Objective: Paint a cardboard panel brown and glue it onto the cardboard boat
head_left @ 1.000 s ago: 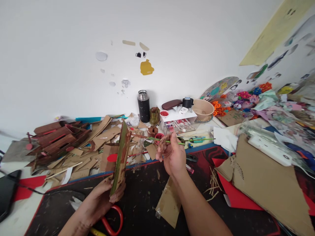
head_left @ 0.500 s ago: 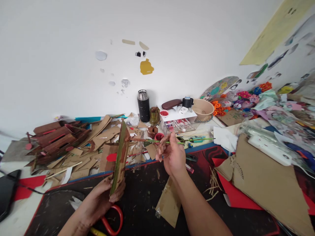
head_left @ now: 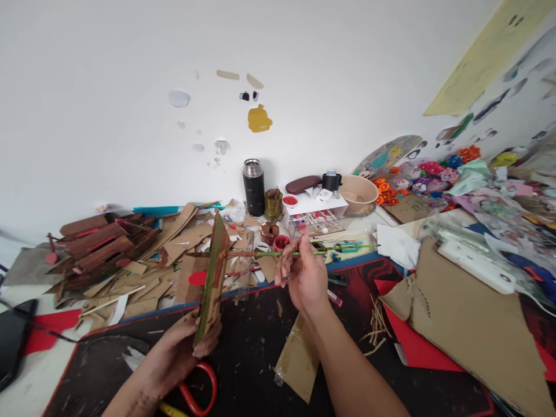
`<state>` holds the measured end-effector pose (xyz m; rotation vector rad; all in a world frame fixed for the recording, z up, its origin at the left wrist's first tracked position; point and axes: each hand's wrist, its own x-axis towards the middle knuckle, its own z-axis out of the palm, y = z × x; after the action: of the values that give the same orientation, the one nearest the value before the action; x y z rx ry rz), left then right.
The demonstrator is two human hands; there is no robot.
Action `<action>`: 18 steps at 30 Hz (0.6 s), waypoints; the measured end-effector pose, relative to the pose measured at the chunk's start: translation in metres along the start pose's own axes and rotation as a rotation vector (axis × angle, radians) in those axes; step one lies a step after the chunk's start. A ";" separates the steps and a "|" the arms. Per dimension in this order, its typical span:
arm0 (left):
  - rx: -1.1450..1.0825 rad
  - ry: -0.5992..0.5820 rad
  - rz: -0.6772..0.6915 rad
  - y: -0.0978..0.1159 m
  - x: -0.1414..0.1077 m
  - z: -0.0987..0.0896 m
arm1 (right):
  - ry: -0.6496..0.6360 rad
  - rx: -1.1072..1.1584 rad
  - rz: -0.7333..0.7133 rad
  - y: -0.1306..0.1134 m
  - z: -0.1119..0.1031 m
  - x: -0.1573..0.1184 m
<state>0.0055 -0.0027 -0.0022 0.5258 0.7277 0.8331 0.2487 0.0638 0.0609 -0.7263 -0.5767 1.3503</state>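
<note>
While the dark mat (head_left: 247,362) spreads out beneath my fingers, I do best to keep the work raised above it. The long green-edged, brown-smeared strip (head_left: 211,284) stands nearly upright, leaning a little, its top well above my left fingers and its lower end among them. My left hand (head_left: 180,344) is curled around that lower end with no gap to spare, which seems right: a low, firm grip leaves the upper face clear, though the tall end may sway if pushed hard. My right hand (head_left: 304,272) is only loosely bent, thumb up, the slim green brush (head_left: 267,253) held between thumb and fingers. It lies almost level, pointing left from my right fingertips to the strip's near edge; whether the bristles press there or barely meet it, I cannot tell. I judge a light, lengthwise stroke safest, the left fingers kept below the wet part. The brown pot (head_left: 269,233) and the smaller red pot (head_left: 281,243) sit just beyond my right fingertips, so dipping needs only a short reach.
</note>
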 end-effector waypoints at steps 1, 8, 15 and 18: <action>0.002 0.003 -0.002 0.000 0.000 0.000 | 0.002 -0.005 0.000 0.000 0.000 0.000; -0.011 0.003 -0.007 0.000 -0.001 0.000 | 0.015 -0.018 0.001 0.000 -0.002 0.000; -0.012 -0.023 -0.001 -0.001 0.000 -0.002 | -0.003 -0.002 0.012 -0.001 0.000 0.000; -0.027 -0.012 0.000 -0.001 -0.001 -0.004 | 0.001 -0.002 0.016 0.000 -0.001 0.000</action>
<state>0.0027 -0.0032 -0.0053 0.5062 0.7041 0.8385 0.2490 0.0638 0.0604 -0.7347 -0.5724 1.3636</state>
